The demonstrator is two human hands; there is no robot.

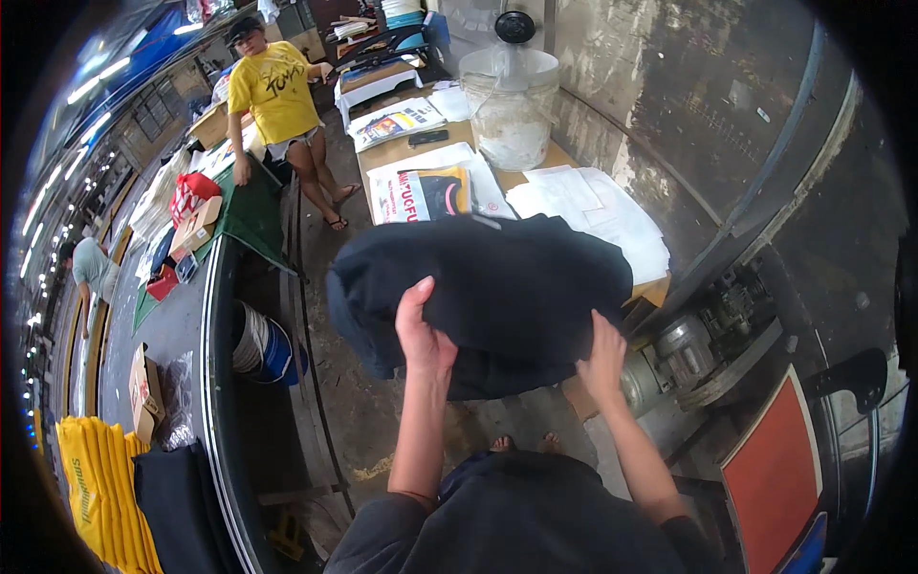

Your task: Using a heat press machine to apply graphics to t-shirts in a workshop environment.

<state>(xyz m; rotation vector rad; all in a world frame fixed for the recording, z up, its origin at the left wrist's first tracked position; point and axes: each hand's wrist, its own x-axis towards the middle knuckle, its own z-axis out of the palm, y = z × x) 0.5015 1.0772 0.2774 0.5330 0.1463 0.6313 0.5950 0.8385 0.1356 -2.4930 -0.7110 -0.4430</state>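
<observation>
My left hand (pixel 425 333) grips the left part of a large folded bundle of black fabric (pixel 488 273), its thumb on top and the fingers hidden underneath. On the bundle's right side, my right hand (pixel 601 352) holds the cloth with bent fingers. The bundle is raised at the near end of a cardboard-topped table (pixel 392 146), partly covering printed sheets (pixel 411 191) and white papers (pixel 607 215) there.
A cloudy plastic bucket (pixel 507 120) stands on that table. A motor (pixel 684 359) and a red board (pixel 770 478) are at right. A long left bench (pixel 172 325) carries yellow cloths (pixel 100 488). A person in yellow (pixel 273 91) stands beside it; another person (pixel 91 273) bends farther left.
</observation>
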